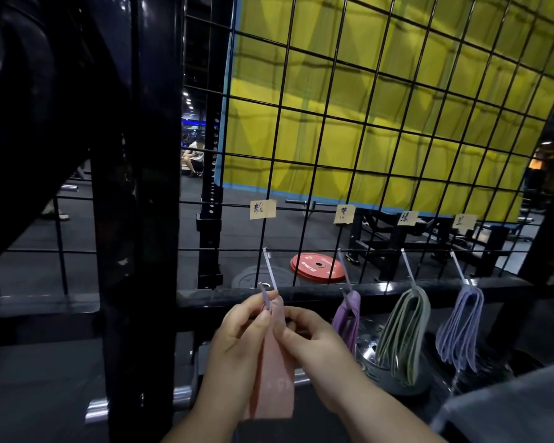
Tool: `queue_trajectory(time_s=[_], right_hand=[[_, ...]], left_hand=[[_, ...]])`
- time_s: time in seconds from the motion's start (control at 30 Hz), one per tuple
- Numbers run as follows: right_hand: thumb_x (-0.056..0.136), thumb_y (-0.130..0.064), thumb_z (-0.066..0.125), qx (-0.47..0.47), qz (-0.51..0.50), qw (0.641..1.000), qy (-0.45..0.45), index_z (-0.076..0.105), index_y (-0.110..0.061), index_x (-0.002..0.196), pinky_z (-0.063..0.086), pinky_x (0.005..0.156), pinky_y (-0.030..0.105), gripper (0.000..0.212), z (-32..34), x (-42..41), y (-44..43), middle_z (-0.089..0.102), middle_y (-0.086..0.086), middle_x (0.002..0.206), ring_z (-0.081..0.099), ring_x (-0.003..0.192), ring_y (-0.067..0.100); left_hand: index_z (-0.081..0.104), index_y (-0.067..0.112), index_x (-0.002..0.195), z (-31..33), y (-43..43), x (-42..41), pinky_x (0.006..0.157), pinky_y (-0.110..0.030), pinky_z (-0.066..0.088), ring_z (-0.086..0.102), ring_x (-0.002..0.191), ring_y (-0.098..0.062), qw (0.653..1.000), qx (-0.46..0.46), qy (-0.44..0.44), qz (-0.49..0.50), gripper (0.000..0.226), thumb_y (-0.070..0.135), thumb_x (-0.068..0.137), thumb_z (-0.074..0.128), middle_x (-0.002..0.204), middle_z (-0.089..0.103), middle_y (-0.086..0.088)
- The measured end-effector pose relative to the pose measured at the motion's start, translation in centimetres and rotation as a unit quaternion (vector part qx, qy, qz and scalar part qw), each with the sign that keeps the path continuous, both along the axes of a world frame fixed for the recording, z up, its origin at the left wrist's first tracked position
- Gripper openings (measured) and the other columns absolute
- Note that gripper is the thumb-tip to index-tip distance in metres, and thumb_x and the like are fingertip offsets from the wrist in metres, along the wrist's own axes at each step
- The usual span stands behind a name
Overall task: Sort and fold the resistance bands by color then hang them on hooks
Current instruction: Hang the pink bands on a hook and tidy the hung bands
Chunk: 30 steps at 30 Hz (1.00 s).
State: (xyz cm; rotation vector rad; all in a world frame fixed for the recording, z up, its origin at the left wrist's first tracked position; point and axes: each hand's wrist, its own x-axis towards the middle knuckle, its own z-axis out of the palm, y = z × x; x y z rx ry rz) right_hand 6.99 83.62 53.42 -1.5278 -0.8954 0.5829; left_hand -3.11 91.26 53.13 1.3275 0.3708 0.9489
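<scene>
Both hands hold the folded pink band (274,375) by its top edge. The left hand (243,327) pinches it between thumb and fingers, and the right hand (307,337) pinches the fold from the other side, so the rest of the band hangs straight down between the wrists. The top of the band is right at the tip of the leftmost hook (270,271) on the wire grid (320,123), under a paper label (263,209). The fingers cover that place, so I cannot tell whether the tip is already inside the loop. This is the main risk: if the tip catches only some layers of the fold, the others may slide out when the hands let go, and the band would open or fall behind the black frame. A strong pull downward could also tilt the thin hook or unseat it from the wire. To the right, the purple band (346,318), the green bands (403,334) and the lilac bands (461,327) hang each on their own hook. The purple one is near the right hand, and a careless wrist could knock it off.
</scene>
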Motion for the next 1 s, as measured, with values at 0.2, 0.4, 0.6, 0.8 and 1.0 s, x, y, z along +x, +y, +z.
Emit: queue_trajectory(time_s=[0.2, 0.4, 0.6, 0.8, 1.0], right_hand=[[0.091, -0.037, 0.063, -0.002, 0.019, 1.0, -0.007, 0.069, -0.019, 0.105, 0.055, 0.084, 0.038, 0.024, 0.0, -0.3, 0.0, 0.073, 0.006, 0.099, 0.069, 0.096, 0.021], [0.092, -0.043, 0.059, -0.065, 0.014, 0.996, -0.052, 0.064, -0.019, 0.098, 0.05, 0.071, 0.033, 0.025, -0.3, 0.2, -0.3, 0.07, 0.01, 0.094, 0.064, 0.079, 0.017], [0.097, -0.038, 0.052, -0.07, 0.03, 0.997, -0.029, 0.06, -0.018, 0.097, 0.043, 0.061, 0.031, 0.023, -1.3, 0.5, -0.4, 0.058, 0.002, 0.072, 0.052, 0.065, 0.017], [0.102, -0.033, 0.043, -0.081, 0.053, 0.995, -0.033, 0.057, -0.03, 0.102, 0.037, 0.054, 0.022, 0.014, -1.8, 0.2, -0.7, 0.052, -0.012, 0.06, 0.045, 0.053, 0.004], [0.103, -0.031, 0.04, -0.149, 0.042, 0.984, -0.087, 0.055, -0.025, 0.09, 0.047, 0.075, 0.019, 0.021, -3.3, 0.5, -1.8, 0.061, -0.01, 0.082, 0.058, 0.076, 0.001]], left_hand=[[0.074, 0.032, 0.084, 0.0, 0.5, 0.2, 0.06, -0.013, 0.048, 0.064, 0.069, -0.005, 0.992, 0.083, 0.015, 0.091, 0.017, 0.015, 0.084, 0.071, 0.083, 0.071, 0.003], [0.067, 0.047, 0.094, -1.3, 0.8, 0.7, 0.059, -0.02, 0.047, 0.061, 0.067, -0.008, 0.975, 0.147, 0.059, 0.157, 0.02, 0.029, 0.085, 0.068, 0.081, 0.066, 0.0], [0.06, 0.032, 0.103, -2.1, 0.8, 1.2, 0.057, -0.012, 0.043, 0.059, 0.066, -0.001, 0.962, 0.193, 0.08, 0.178, 0.02, 0.025, 0.086, 0.068, 0.069, 0.061, 0.004], [0.05, 0.033, 0.09, -3.9, 0.2, 1.9, 0.058, -0.011, 0.042, 0.059, 0.073, -0.004, 0.957, 0.219, 0.096, 0.162, 0.014, 0.02, 0.094, 0.054, 0.077, 0.061, 0.004], [0.041, 0.03, 0.087, -6.9, -0.6, 2.3, 0.058, -0.035, 0.045, 0.057, 0.07, -0.018, 0.945, 0.235, 0.133, 0.187, 0.035, 0.064, 0.084, 0.037, 0.076, 0.056, 0.003]])
